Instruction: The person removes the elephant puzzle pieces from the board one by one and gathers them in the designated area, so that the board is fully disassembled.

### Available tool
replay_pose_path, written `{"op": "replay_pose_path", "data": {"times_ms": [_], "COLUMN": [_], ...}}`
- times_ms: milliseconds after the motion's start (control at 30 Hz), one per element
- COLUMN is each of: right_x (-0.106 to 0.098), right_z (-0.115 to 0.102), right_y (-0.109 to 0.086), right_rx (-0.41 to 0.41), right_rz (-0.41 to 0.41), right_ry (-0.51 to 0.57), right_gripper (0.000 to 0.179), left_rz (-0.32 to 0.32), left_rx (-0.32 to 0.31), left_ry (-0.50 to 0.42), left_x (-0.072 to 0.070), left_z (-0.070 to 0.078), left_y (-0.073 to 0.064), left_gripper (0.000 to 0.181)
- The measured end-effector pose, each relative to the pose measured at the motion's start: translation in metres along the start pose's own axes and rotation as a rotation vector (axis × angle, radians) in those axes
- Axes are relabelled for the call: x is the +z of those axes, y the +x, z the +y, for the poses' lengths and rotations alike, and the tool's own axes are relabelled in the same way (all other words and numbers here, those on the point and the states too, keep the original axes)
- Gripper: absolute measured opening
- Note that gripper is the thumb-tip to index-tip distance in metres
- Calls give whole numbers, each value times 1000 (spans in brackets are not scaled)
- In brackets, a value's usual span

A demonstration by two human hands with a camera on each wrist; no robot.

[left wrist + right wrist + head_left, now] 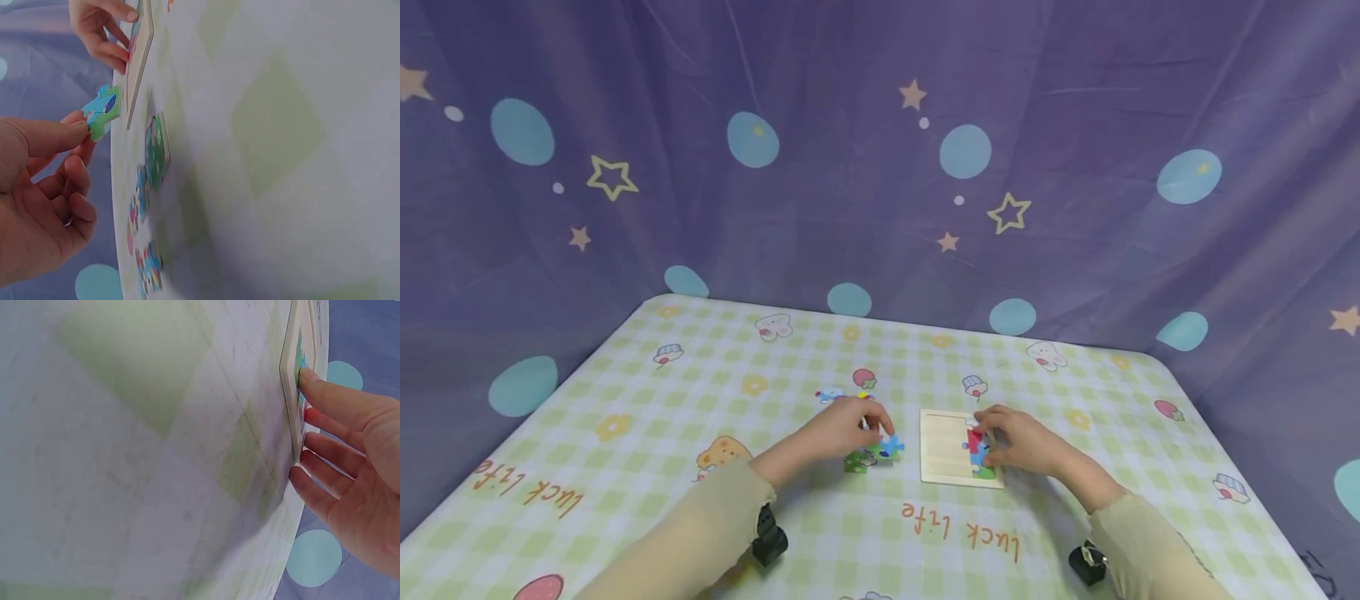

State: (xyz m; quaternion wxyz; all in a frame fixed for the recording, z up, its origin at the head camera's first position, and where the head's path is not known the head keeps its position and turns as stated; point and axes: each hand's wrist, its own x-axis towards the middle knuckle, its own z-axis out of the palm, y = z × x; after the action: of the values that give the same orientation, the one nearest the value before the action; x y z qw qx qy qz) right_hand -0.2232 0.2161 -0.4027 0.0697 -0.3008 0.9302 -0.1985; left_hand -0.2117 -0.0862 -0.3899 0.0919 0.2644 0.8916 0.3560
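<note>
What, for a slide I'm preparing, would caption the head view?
Left hand pinching a jigsaw piece, right hand touching a partly filled wooden puzzle tray, on a checked tablecloth.

The tray [943, 450] looks made of smooth, matt wood. The puzzle piece [107, 117] has a smooth, printed face. The tabletop [820, 550] cover appears smooth. The curtain [850, 208] is slightly shiny cloth; the sleeve [696, 529], matt cloth.

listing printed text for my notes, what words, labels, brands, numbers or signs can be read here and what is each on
"luck life": orange, upside down, on the tablecloth near the wooden puzzle tray.
"luck life": again upside down, at the tablecloth's left.
Dark marks at lower right: too blurred to read.
No other text can be made out.
</note>
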Motion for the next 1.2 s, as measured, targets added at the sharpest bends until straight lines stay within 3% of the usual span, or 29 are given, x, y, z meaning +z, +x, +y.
{"op": "replay_pose_path", "data": {"times_ms": [400, 767, 1200], "right_x": [2, 2, 2], "right_z": [-1, 1, 3], "right_y": [-1, -1, -1], "right_rx": [3, -10, -7], "right_rz": [0, 5, 10], "right_ry": [5, -4, 10], "right_gripper": [33, 33, 33], "left_rz": [23, -9, -64], "left_rx": [3, -30, -92], "left_ry": [-5, -13, -47], "left_x": [-14, -35, -41], "left_z": [-19, -34, -39], "left_y": [-23, -40, -47], "left_gripper": [14, 12, 12]}}
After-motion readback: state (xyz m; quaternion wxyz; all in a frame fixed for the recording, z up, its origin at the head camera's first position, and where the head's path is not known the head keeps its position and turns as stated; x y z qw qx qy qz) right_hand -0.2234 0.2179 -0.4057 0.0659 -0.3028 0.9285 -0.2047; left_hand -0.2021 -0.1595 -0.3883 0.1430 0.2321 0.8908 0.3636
